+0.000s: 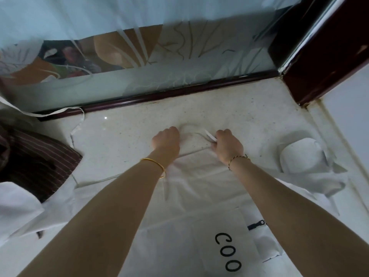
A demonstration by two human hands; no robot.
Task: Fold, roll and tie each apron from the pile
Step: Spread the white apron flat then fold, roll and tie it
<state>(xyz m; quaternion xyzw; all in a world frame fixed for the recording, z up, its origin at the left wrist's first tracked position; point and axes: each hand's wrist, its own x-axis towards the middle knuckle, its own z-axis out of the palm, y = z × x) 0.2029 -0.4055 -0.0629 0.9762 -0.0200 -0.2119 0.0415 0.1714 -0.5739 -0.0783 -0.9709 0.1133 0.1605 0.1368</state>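
At the left edge of the surface (pixel 123 136) a brown striped cloth (pixel 38 162) lay bunched, with a loose white strap (pixel 76 128) trailing beside it toward the back edge.

Your left hand (pixel 166 139) sat at the far end of the white apron (pixel 199 180), its fingers curled down onto the apron's top edge. Whether they pinched fabric or only pressed it I could not tell, since the knuckles hid the tips.

The apron ran lengthwise from you toward the back edge, its printed part nearest you and its narrow top under both hands.

Your right hand (pixel 228 145) was just right of the left, its fingers clamped on the neck strap (pixel 210 135), whose free end stuck out toward the back left.

Both hands were about equally near the top edge, so the fold would likely bring that end back toward you along the long axis.

Near the right edge lay an already rolled white apron (pixel 299 156), well apart from your hands.
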